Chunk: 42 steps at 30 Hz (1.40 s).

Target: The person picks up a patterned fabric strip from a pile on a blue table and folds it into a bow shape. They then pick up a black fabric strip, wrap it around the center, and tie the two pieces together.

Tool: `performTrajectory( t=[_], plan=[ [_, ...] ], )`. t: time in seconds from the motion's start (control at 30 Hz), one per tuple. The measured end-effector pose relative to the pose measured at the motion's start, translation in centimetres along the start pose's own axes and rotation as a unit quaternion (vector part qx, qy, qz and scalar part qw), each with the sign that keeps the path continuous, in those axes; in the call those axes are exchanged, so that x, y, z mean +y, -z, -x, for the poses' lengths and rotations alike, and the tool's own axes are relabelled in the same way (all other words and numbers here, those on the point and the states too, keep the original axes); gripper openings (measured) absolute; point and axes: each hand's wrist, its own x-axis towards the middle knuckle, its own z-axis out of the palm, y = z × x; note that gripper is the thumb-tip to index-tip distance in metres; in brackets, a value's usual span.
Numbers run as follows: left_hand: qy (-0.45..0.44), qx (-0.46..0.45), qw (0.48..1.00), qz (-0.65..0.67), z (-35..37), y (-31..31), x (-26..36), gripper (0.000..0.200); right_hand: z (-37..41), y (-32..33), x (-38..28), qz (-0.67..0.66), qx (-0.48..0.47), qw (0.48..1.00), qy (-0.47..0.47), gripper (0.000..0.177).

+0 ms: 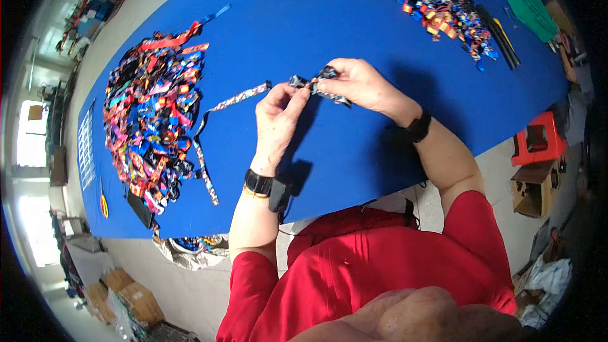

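Note:
Over the blue table, my left hand [278,114] pinches one side of a small dark patterned strap piece [330,94]. My right hand [362,84] grips the other side of that piece, and the fingertips of both hands nearly meet. Parts of the piece are hidden under the fingers. To the left of my left hand, a long narrow patterned strap [237,97] runs from near my fingers and bends down across the table. Further left lies a large pile of colourful straps [152,120].
At the back right of the blue table [285,19] lies another heap of colourful pieces [437,6], beside dark rods [500,37] and a green sheet [522,0]. Yellow-handled scissors [104,206] rest at the left edge. A red stool [538,139] stands to the right.

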Motion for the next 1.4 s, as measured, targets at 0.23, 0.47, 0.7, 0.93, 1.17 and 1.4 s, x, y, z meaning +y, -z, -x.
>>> performTrajectory(
  t=[0.23,0.47,0.7,0.93,1.17,1.4],
  plan=[
    [0.009,0.005,1.0,-0.015,0.2,-0.2,0.0,0.009,0.0,0.3,-0.8,0.027,0.042,0.999,0.007,0.012],
    [0.032,-0.021,0.997,-0.061,-0.2,-0.6,-0.7,0.015,1.5,2.1,-3.6,0.131,0.108,0.982,0.081,0.013],
    [0.021,-0.039,0.995,-0.086,-0.2,-0.3,-1.4,0.014,6.4,7.7,-5.0,0.195,0.137,0.952,0.19,0.015],
    [0.026,-0.041,0.994,-0.1,-0.3,-0.3,-1.7,0.014,13.1,15.9,-5.3,0.232,0.227,0.943,0.075,0.015],
    [0.015,-0.039,0.994,-0.104,-0.3,-0.4,-1.8,0.011,14.4,23.9,-3.6,0.364,0.288,0.886,0.009,0.019],
    [-0.001,-0.042,0.993,-0.106,-0.3,-0.5,-1.8,0.01,11.7,27.9,-2.2,0.384,0.31,0.87,-0.016,0.026]
  ],
)
